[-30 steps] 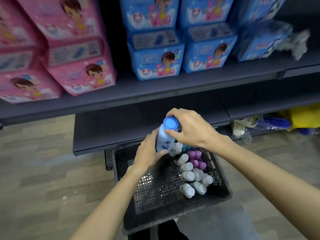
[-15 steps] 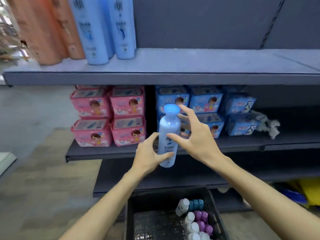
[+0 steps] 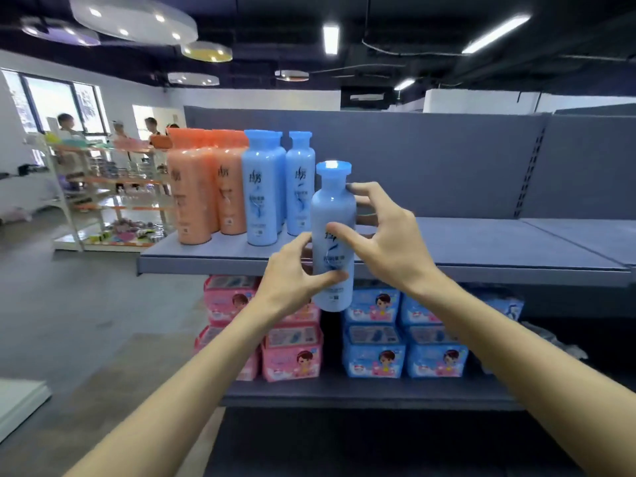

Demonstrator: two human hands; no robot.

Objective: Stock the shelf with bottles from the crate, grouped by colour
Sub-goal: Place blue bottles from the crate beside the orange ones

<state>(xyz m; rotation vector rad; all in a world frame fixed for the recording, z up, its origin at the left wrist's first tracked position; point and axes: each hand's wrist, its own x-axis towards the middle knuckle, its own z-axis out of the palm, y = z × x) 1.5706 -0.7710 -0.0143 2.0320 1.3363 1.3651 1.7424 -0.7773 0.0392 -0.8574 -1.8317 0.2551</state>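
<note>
Both hands grasp the blue bottle (image 3: 333, 235) upright, in the air before the shelf (image 3: 481, 256) edge: left grip (image 3: 292, 273) low, right grip (image 3: 385, 235) higher. Best set it at 3 o'clock of the blue row (image 3: 275, 187) (label outward), clear of the orange bottles (image 3: 203, 187).

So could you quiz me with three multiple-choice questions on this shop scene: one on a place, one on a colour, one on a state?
1. Where do the orange bottles stand on the top shelf?
A. left of the blue bottles
B. right of them
C. one shelf below

2. What colour is the held bottle?
A. orange
B. purple
C. blue

3. What state is the held bottle in?
A. lying on the shelf
B. upright, in the air
C. cap off

Answers: 1 A, they sit at the shelf's left end; 2 C, light blue with a blue cap; 3 B, the left hand and right hand grip it before the shelf.
</note>
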